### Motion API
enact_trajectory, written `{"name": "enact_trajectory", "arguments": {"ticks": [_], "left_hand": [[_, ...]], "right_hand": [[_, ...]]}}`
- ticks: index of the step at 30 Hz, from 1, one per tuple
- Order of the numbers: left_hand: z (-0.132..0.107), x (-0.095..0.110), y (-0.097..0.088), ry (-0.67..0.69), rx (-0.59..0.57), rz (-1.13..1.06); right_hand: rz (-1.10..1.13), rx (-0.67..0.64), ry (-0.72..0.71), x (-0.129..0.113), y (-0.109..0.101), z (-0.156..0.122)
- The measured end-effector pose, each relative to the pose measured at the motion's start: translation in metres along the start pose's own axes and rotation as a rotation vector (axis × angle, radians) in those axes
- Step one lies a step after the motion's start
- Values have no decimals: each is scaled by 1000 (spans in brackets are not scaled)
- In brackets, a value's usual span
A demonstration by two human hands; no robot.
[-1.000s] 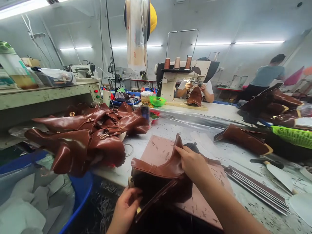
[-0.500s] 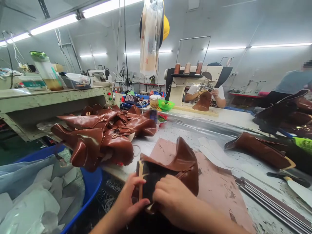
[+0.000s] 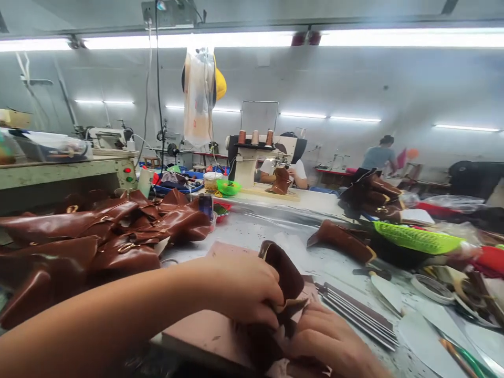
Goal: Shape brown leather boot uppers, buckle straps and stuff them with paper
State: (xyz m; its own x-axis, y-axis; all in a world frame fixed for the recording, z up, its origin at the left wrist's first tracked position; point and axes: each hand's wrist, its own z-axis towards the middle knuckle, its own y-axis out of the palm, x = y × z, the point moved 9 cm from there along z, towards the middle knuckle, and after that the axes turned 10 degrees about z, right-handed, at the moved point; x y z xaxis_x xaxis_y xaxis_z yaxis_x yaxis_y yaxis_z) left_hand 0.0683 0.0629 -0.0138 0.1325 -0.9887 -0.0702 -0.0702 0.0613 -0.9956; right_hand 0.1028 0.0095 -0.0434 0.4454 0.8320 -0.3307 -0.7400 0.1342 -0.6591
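A brown leather boot upper [image 3: 285, 270] stands tilted over the front of the table, its open top facing me and its lower part mostly hidden by my hands. My left hand [image 3: 242, 286] reaches across from the left with its fingers closed on the upper's edge. Close beside it on the right, my right hand [image 3: 331, 336] also grips the leather, somewhat blurred. A pinkish, worn sheet [image 3: 205, 331] lies beneath the work. Another brown upper [image 3: 342, 241] rests on its side farther back to the right.
A heap of brown uppers [image 3: 129, 226] with buckles covers the left of the table. Dark strips [image 3: 358, 315], a green basket [image 3: 417, 239] and tape rolls [image 3: 433, 289] lie to the right. Behind, a person works at a sewing machine [image 3: 248, 163]; another person [image 3: 378, 155] stands farther back.
My view has swung to the right. The boot upper has been turned so its opening points up, and both hands have shifted their grip, the left now reaching across the front.
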Motion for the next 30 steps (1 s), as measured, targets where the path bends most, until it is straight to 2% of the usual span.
{"name": "enact_trajectory", "arguments": {"ticks": [3,5,8,11,14,20,30], "left_hand": [[24,3,0,20,32,29],[34,5,2,26,28,14],[41,8,9,22,-44,16],[38,-3,4,-125,-7,-19],[30,-12,-1,-241,22,-54],[19,-14,2,-297,-46,-40],[17,-24,11,-372,31,12]], "right_hand": [[-99,131,62,11,-19,-18],[-141,152,164,22,-28,-27],[-82,-13,305,34,-27,-28],[-37,-89,376,35,-32,-24],[-61,-48,405,38,-39,-21],[-108,-12,424,48,-31,-22],[-142,133,382,47,-32,-18]]}}
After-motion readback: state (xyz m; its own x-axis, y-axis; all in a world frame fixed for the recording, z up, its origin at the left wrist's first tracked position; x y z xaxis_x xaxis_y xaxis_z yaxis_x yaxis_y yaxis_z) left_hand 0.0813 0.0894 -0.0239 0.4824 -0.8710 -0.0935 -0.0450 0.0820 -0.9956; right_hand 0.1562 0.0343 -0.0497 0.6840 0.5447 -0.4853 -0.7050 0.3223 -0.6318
